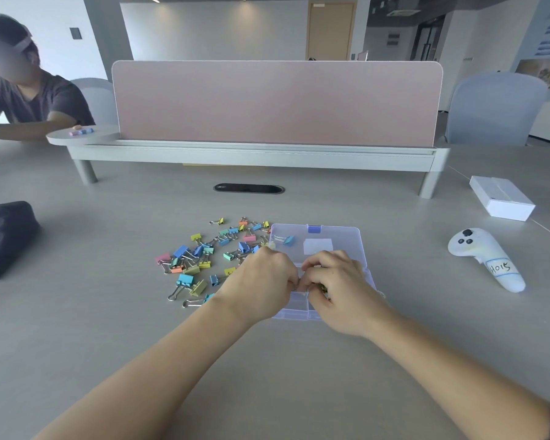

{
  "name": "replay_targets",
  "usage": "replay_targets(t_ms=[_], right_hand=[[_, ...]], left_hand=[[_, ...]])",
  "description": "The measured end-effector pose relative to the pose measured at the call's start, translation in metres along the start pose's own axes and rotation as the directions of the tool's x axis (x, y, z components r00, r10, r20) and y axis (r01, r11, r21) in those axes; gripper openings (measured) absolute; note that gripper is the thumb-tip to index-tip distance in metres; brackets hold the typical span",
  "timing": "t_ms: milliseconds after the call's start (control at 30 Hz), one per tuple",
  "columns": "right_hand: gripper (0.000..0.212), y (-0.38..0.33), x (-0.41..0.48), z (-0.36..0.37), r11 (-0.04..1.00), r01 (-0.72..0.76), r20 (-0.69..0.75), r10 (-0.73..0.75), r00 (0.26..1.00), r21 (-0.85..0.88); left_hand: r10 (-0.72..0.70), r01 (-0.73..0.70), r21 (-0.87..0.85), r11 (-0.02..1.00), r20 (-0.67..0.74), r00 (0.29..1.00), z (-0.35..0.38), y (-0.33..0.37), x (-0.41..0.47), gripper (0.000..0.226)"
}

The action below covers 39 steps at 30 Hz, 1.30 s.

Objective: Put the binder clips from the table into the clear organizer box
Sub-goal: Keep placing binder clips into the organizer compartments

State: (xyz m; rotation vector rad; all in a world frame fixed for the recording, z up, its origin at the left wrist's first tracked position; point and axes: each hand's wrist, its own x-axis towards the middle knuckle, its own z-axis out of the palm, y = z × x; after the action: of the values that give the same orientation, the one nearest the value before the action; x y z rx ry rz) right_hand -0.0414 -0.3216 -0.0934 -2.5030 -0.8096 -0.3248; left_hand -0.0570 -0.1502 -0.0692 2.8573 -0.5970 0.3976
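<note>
Head view, one item per entry: grey table [108,344], bearing everything listed. Clear organizer box [331,239], lying flat just past the table's middle, with a purple latch [314,229] on its 12 o'clock edge and a pale label under the plastic. Blue clip [289,240], resting at the box's 11 o'clock corner; whether it sat in a compartment or on the lid could not be told. Binder clips [200,258], a loose multicoloured scatter on the table from 9 to 11 o'clock of the box, the nearest ones touching its left edge. Left hand [261,281], over the box's left edge, fingers curled with the tips meeting the other hand; whether it held anything could not be told. Right hand [337,287], over the box's near half, fingers curled round a small dark-and-yellow clip [320,287], mostly hidden. White controller [486,258], with a handwritten tag, at 3 o'clock, well apart. White carton [502,198], at 2 o'clock. Black pouch [4,236], at 9 o'clock, by the table edge. Pink desk screen [277,103], upright at 12 o'clock. Second person [35,96], seated at 10 o'clock.
</note>
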Motion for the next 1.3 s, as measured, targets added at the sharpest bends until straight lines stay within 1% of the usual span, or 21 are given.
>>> replay_targets(t_ms=[133,200,400,567,700,800,867,933,967,1000,1067,1100,1200,1300], right_hand=[[0.031,0.000,0.002,0.000,0.999,-0.014,0.051,0.015,0.999,-0.034],[0.033,0.000,0.002,0.000,0.999,-0.019,0.069,0.022,0.997,-0.047],[0.034,-0.002,0.002,-0.003,0.998,-0.029,0.103,0.035,0.994,-0.058],[0.031,-0.002,0.001,-0.003,0.999,-0.028,0.109,0.032,0.994,-0.042],[0.023,-0.003,0.001,-0.003,0.998,-0.023,0.115,0.029,0.993,-0.053],[0.020,-0.003,0.000,-0.003,0.997,-0.018,0.119,0.026,0.993,-0.071],[0.020,-0.004,-0.001,-0.003,0.998,-0.015,0.115,0.022,0.993,-0.063],[0.020,-0.004,-0.001,-0.003,0.998,-0.014,0.112,0.020,0.993,-0.053],[0.020,-0.004,-0.001,-0.003,0.999,-0.012,0.109,0.018,0.994,-0.050],[0.020,-0.003,-0.001,-0.002,0.999,-0.010,0.106,0.015,0.994,-0.047],[0.020,-0.003,-0.001,-0.002,0.999,-0.009,0.101,0.013,0.995,-0.043],[0.020,-0.003,-0.001,-0.002,0.999,-0.009,0.101,0.013,0.995,-0.041],[0.020,-0.002,-0.001,-0.002,0.999,-0.011,0.102,0.015,0.995,-0.042],[0.020,-0.003,-0.001,-0.002,0.999,-0.010,0.095,0.014,0.995,-0.044]], left_hand=[[-0.015,0.012,-0.066,0.998,-0.049,0.999,0.001,-0.003,0.000,0.030],[-0.001,-0.002,-0.049,0.999,-0.053,0.999,0.001,-0.004,-0.001,0.029],[0.102,-0.102,0.005,0.995,-0.038,0.994,-0.005,-0.003,-0.010,0.028],[0.100,-0.100,0.018,0.995,-0.042,0.994,-0.008,-0.004,-0.012,0.030],[0.094,-0.096,-0.069,0.993,-0.028,0.995,-0.007,-0.015,-0.010,0.030],[0.084,-0.077,-0.221,0.972,0.020,0.996,-0.012,-0.025,-0.006,0.022],[0.042,-0.028,-0.309,0.951,0.038,0.998,-0.020,-0.036,-0.005,0.018],[-0.080,0.077,-0.335,0.939,0.004,0.997,-0.030,-0.053,-0.005,0.017],[-0.159,0.141,-0.312,0.940,-0.034,0.987,-0.035,-0.065,-0.006,0.017],[-0.231,0.206,-0.257,0.944,-0.070,0.970,-0.040,-0.077,-0.006,0.017],[-0.335,0.323,-0.119,0.939,-0.095,0.938,-0.048,-0.100,-0.011,0.021],[-0.383,0.376,-0.089,0.923,-0.081,0.920,-0.052,-0.110,-0.014,0.026],[-0.493,0.495,-0.087,0.864,0.044,0.869,-0.059,-0.130,-0.025,0.034],[-0.527,0.546,-0.097,0.832,0.163,0.834,-0.065,-0.139,-0.032,0.026]])
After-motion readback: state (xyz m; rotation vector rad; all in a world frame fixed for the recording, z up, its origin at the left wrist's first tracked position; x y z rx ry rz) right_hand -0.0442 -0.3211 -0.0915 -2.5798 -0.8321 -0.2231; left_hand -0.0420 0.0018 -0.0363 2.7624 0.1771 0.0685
